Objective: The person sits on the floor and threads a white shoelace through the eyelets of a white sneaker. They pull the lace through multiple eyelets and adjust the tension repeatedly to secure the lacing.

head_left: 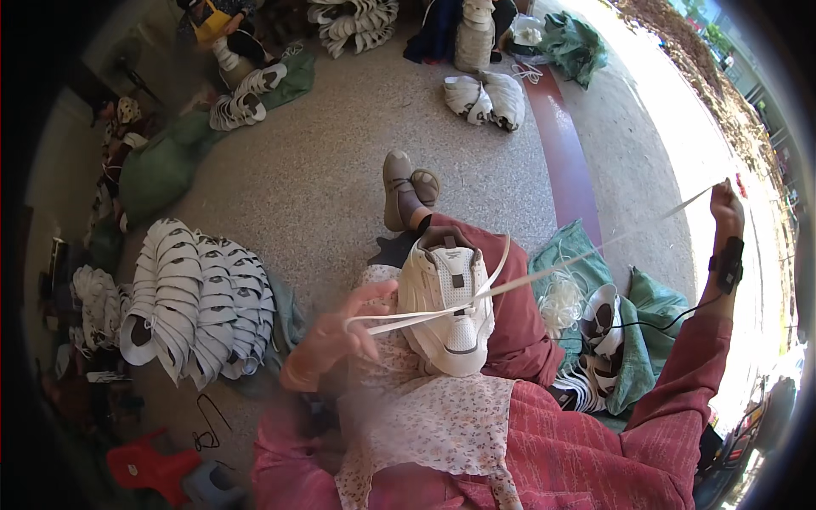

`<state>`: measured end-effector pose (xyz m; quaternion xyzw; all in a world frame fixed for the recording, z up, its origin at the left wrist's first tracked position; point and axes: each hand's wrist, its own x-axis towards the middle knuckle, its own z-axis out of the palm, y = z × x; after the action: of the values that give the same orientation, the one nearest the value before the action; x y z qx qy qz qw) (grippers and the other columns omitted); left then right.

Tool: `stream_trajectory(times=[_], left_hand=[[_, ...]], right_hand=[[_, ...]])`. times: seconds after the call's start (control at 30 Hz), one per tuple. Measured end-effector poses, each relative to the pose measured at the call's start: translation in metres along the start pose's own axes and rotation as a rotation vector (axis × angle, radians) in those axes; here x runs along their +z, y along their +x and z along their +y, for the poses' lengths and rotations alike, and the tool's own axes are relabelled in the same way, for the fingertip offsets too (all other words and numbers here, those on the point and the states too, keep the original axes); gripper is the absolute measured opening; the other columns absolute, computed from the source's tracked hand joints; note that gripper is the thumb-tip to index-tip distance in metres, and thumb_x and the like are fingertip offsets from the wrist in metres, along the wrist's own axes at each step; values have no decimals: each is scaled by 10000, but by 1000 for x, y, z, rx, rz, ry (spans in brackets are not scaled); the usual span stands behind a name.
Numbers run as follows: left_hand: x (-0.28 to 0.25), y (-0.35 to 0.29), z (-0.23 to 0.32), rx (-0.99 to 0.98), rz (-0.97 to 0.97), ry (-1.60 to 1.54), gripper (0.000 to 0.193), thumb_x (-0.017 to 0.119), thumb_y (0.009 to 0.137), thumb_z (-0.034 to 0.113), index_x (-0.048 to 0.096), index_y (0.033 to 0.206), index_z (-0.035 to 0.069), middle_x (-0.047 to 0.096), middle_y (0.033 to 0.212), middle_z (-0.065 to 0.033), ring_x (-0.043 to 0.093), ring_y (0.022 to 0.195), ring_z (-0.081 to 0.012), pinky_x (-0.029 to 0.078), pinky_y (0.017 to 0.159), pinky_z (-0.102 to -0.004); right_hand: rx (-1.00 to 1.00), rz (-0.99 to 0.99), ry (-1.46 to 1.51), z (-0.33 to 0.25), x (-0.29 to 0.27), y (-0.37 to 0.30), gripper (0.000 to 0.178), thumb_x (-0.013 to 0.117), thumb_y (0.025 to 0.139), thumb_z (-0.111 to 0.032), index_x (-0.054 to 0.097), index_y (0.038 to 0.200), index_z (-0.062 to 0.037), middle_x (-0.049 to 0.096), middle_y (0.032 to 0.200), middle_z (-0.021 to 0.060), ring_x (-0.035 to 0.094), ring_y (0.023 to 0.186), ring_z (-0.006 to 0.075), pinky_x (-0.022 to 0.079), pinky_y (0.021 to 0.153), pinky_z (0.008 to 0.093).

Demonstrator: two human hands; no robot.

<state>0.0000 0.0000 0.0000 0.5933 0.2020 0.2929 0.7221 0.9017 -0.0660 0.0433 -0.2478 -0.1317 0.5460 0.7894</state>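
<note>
A white sneaker upper (448, 280) with a perforated tongue and dark patches rests on my lap, toe end toward me. White shoelace (544, 272) runs from it, pulled taut in a long slanting line up to the far right. At that end my right hand (727, 206) is raised with the arm stretched out, fingers closed on the lace. Left of the upper is my left hand (333, 342), slightly blurred. The lace loops round its fingers, which are partly bent.
Nested stacks of white shoe uppers (200, 297) stand on the floor at left. To my right lie green sacks (642, 340) with more uppers and a bundle of white laces (563, 304). A red stool (146, 467) is at lower left. Other people sit at the far side.
</note>
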Motion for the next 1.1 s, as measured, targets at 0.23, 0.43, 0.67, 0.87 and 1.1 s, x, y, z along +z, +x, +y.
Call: stream_trajectory(times=[0.23,0.43,0.67,0.87,1.1], left_hand=[[-54,-77,-6,12,646,-166,288,620,1003,373,696,916,109,448,1486,-162,462,1337,-268,477,1030,-453],[-106,-86,-52,-411,913,426,253,715,933,293,667,1050,74,595,1317,-68,588,1149,-185,482,936,-390],[-13,45,-22,66,448,1182,254,754,834,201,681,1047,82,665,1153,-96,609,1127,-301,425,1033,-419],[22,115,-26,286,-29,1043,147,713,874,218,676,932,88,640,1009,-64,589,1044,-283,375,1084,-444],[23,97,-45,204,-105,887,247,787,767,267,637,847,88,540,934,-62,501,1028,-290,307,1151,-515]], right_hand=[[-307,842,-216,164,-168,-68,256,490,1041,-117,498,1284,-39,306,660,-25,312,478,117,321,436,258],[42,618,-833,339,-3,-101,303,555,1028,-186,610,1270,-13,484,675,-35,370,464,51,316,411,229],[118,-25,-1256,450,152,-146,219,609,994,-149,617,1159,-6,724,841,48,511,552,39,412,472,214],[496,-232,-1185,477,205,-186,186,548,1041,-210,562,1078,-28,699,831,63,605,511,102,458,438,232],[919,-309,-664,462,204,-177,214,460,1081,-240,511,1070,-33,711,888,157,612,475,156,464,397,242]])
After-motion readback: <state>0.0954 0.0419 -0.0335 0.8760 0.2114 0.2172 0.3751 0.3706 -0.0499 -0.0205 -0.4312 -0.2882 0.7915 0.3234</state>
